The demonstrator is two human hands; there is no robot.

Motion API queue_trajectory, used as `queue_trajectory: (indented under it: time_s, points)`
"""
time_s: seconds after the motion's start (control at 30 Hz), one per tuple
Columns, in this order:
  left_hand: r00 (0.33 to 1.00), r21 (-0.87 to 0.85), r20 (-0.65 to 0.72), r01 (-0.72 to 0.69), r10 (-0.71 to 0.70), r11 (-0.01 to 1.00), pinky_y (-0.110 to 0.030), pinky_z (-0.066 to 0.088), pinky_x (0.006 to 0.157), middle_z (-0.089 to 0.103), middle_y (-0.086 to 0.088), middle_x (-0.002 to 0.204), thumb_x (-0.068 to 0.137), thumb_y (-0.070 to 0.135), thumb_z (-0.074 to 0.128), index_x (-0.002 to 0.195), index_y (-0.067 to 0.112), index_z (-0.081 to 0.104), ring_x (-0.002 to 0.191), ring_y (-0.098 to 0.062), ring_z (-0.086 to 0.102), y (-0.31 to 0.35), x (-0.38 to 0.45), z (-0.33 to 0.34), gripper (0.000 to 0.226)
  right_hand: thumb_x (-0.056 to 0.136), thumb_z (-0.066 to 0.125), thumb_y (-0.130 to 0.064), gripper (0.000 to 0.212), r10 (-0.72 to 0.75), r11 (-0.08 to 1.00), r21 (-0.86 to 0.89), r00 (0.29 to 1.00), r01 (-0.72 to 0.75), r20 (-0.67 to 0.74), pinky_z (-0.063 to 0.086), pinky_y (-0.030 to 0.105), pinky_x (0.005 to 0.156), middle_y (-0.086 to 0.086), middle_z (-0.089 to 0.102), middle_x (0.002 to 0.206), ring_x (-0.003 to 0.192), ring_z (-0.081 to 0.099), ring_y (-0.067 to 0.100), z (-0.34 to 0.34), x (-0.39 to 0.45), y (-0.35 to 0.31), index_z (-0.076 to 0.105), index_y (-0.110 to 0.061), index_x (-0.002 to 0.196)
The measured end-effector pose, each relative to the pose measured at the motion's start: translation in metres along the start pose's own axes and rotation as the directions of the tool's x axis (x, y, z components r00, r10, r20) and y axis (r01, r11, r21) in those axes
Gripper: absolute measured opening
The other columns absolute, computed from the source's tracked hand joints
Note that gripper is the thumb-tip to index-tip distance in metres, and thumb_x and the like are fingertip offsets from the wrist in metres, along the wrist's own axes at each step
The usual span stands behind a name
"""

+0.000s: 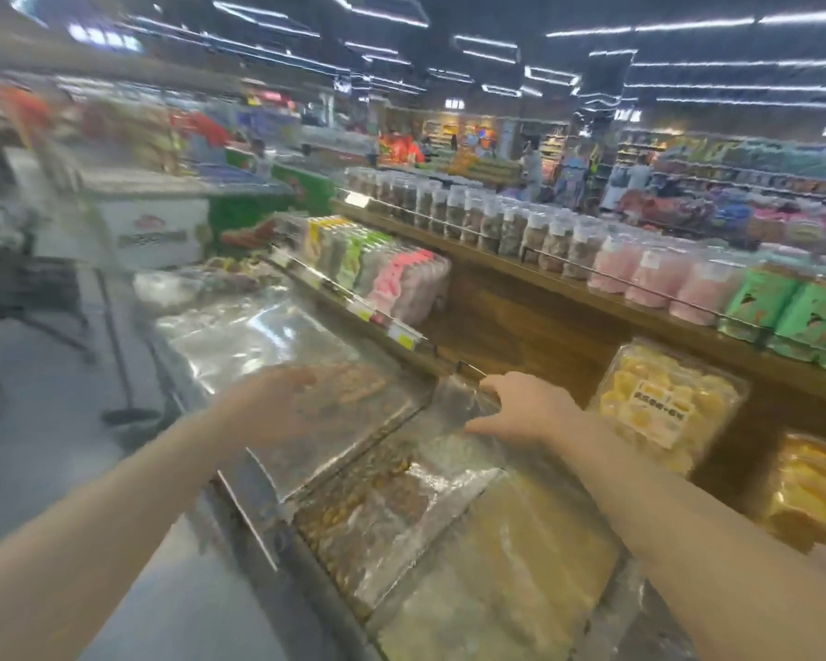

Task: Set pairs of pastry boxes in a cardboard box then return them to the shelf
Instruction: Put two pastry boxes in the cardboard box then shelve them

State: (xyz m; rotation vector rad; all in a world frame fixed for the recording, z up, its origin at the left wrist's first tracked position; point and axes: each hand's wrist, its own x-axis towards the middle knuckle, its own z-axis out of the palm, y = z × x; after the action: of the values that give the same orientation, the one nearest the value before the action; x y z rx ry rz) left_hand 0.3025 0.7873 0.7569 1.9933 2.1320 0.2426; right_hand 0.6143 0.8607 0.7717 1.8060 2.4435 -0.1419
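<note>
Pinching clear pastry box edge: right hand; left hand spread flat on brown-pastry box

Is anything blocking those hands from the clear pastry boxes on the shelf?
Nothing visible. The left hand is at the brown pastry box, and the right hand already touches a clear box beside it. Blur hides the grip.
</note>
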Motion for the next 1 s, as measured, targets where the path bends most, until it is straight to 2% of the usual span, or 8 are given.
queue_trajectory:
  time_s: [0.03, 0.1, 0.23, 0.37, 0.47, 0.63, 0.77, 1.0]
  points:
    - [0.999, 0.037, 0.008, 0.047, -0.047, 0.998, -0.033, 0.043, 0.107, 0.053, 0.014, 0.147, 0.066, 0.083, 0.048, 0.149, 0.035, 0.048, 0.134, -0.017, 0.054, -0.016, -0.011, -0.007, 0.096, 0.079, 0.056, -0.076, 0.084, -0.024, 1.000, 0.002, 1.000, 0.024, -0.002, 0.052, 0.045, 0.098, -0.004, 0.051, 0.148, 0.131, 0.052, 0.022, 0.000, 0.005, -0.019, 0.041, -0.033, 0.150]
    - [0.989, 0.082, 0.000, 0.149, -0.149, 0.985, -0.036, 0.049, 0.103, 0.053, 0.017, 0.146, 0.081, 0.077, 0.053, 0.146, 0.041, 0.047, 0.131, -0.015, 0.056, -0.072, -0.035, -0.018, 0.075, 0.082, 0.054, -0.076, 0.085, -0.105, 0.994, -0.013, 0.995, 0.104, -0.005, 0.049, 0.046, 0.104, -0.004, 0.044, 0.156, 0.139, 0.046, 0.022, 0.005, 0.017, -0.079, 0.037, -0.032, 0.154]
    - [0.963, 0.125, -0.039, 0.271, -0.268, 0.955, -0.034, 0.050, 0.088, 0.059, 0.012, 0.128, 0.086, 0.064, 0.058, 0.136, 0.043, 0.053, 0.122, -0.019, 0.059, -0.165, -0.101, -0.034, 0.055, 0.080, 0.052, -0.082, 0.095, -0.267, 0.964, -0.001, 0.964, 0.267, 0.018, 0.042, 0.046, 0.110, -0.002, 0.038, 0.161, 0.144, 0.041, 0.023, 0.021, 0.032, -0.200, 0.033, -0.031, 0.157]
    - [0.894, 0.120, -0.079, 0.447, -0.441, 0.886, -0.038, 0.047, 0.104, 0.055, 0.008, 0.142, 0.090, 0.062, 0.059, 0.145, 0.039, 0.048, 0.134, -0.019, 0.053, -0.248, -0.178, -0.043, 0.060, 0.079, 0.055, -0.082, 0.094, -0.455, 0.890, 0.007, 0.888, 0.455, 0.063, 0.045, 0.044, 0.108, -0.002, 0.044, 0.157, 0.140, 0.046, 0.024, 0.035, 0.034, -0.317, 0.036, -0.029, 0.155]
    - [0.813, 0.104, -0.077, 0.582, -0.577, 0.806, -0.038, 0.045, 0.104, 0.052, 0.006, 0.148, 0.092, 0.060, 0.058, 0.147, 0.033, 0.047, 0.137, -0.020, 0.050, -0.301, -0.233, -0.044, 0.062, 0.079, 0.055, -0.079, 0.090, -0.574, 0.817, -0.016, 0.815, 0.577, 0.081, 0.045, 0.044, 0.105, -0.003, 0.046, 0.154, 0.138, 0.048, 0.023, 0.043, 0.030, -0.397, 0.037, -0.033, 0.154]
    - [0.621, 0.054, -0.069, 0.784, -0.781, 0.619, -0.037, 0.046, 0.098, 0.050, 0.008, 0.149, 0.092, 0.063, 0.055, 0.150, 0.033, 0.044, 0.136, -0.018, 0.051, -0.354, -0.328, -0.037, 0.066, 0.080, 0.056, -0.076, 0.087, -0.743, 0.649, -0.048, 0.647, 0.759, 0.172, 0.043, 0.041, 0.108, -0.006, 0.044, 0.155, 0.141, 0.044, 0.020, 0.061, 0.021, -0.518, 0.038, -0.033, 0.153]
    - [0.421, 0.000, -0.047, 0.907, -0.906, 0.421, -0.037, 0.052, 0.091, 0.053, 0.008, 0.144, 0.092, 0.064, 0.054, 0.149, 0.033, 0.045, 0.130, -0.018, 0.055, -0.379, -0.406, -0.026, 0.066, 0.081, 0.056, -0.077, 0.088, -0.837, 0.472, -0.081, 0.475, 0.878, 0.270, 0.043, 0.042, 0.108, -0.006, 0.042, 0.157, 0.140, 0.046, 0.020, 0.082, 0.008, -0.610, 0.035, -0.034, 0.154]
    - [0.033, -0.130, -0.023, 0.991, -0.999, 0.035, -0.040, 0.047, 0.105, 0.051, 0.009, 0.151, 0.088, 0.065, 0.054, 0.150, 0.037, 0.045, 0.139, -0.018, 0.049, -0.371, -0.520, 0.006, 0.068, 0.087, 0.055, -0.070, 0.076, -0.922, 0.167, 0.010, 0.152, 0.986, 0.356, 0.043, 0.041, 0.109, -0.005, 0.044, 0.156, 0.137, 0.049, 0.021, 0.126, -0.050, -0.744, 0.040, -0.034, 0.152]
